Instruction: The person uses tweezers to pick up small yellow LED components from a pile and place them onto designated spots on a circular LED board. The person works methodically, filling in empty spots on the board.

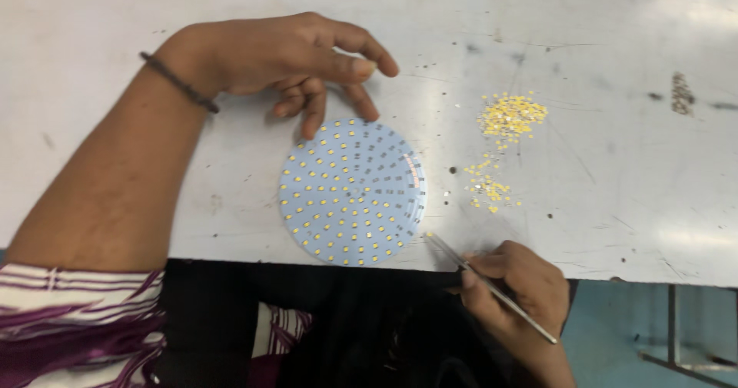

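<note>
Placing tiny yellow chips on a round board with tweezers

Right hand point(511, 292) pinches thin tweezers point(492, 288), tip carrying one chip just beside the round board point(352, 192) edge. Left hand point(296, 58), fingers loosely spread and holding nothing, touches the board's far rim. Loose chips point(507, 119) lie beyond the right hand. Best keep the board pinned, wrist low and steady.

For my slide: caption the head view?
Left hand steadies a round LED board; right hand holds tweezers.
</note>
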